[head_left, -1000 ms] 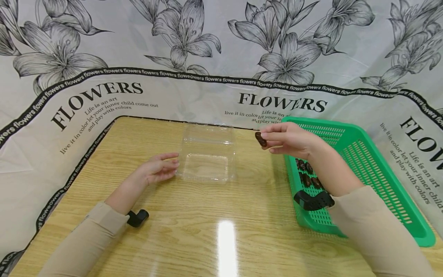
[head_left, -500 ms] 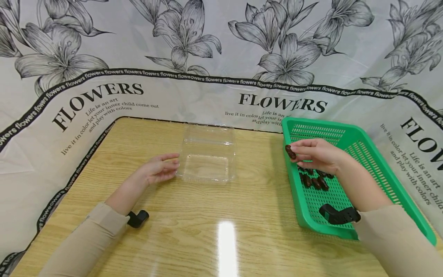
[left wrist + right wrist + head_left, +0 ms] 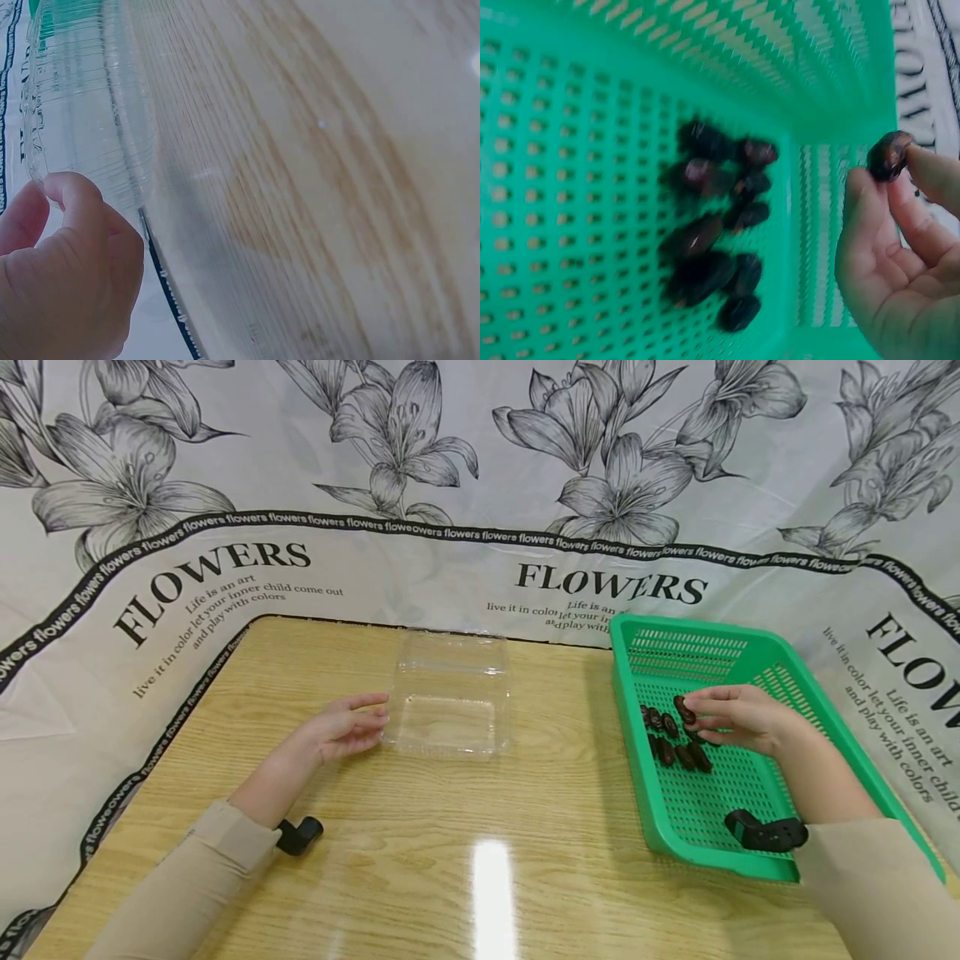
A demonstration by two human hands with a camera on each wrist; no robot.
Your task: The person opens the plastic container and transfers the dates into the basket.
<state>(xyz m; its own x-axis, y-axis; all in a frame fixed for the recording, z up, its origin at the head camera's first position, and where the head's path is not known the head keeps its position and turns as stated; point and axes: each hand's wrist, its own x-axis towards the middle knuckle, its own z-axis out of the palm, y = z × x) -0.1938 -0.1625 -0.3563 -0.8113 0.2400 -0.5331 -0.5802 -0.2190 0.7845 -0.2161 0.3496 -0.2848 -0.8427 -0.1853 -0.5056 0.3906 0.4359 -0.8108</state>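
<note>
My left hand (image 3: 343, 727) is at the left side of a clear plastic box (image 3: 450, 668) on the table. In the left wrist view the thumb and forefinger pinch the rim of the box (image 3: 90, 97). My right hand (image 3: 742, 718) is over the green basket and holds a dark brown date (image 3: 684, 708) at its fingertips. The right wrist view shows this date (image 3: 890, 155) between thumb and fingers, raised above the basket floor. Several more dates (image 3: 701, 270) lie loosely grouped on that floor, toward the basket's left side in the head view.
The green slotted basket (image 3: 643, 802) stands at the right of the wooden table (image 3: 420, 827), its walls rising around the dates. A white cloth printed with flowers (image 3: 450, 568) hangs behind the table. Black straps (image 3: 765, 833) circle the wrists.
My right hand has moved right and nearer to me, carrying the date from beside the basket's left rim to over its inside. The left hand and the plastic box stay put.
</note>
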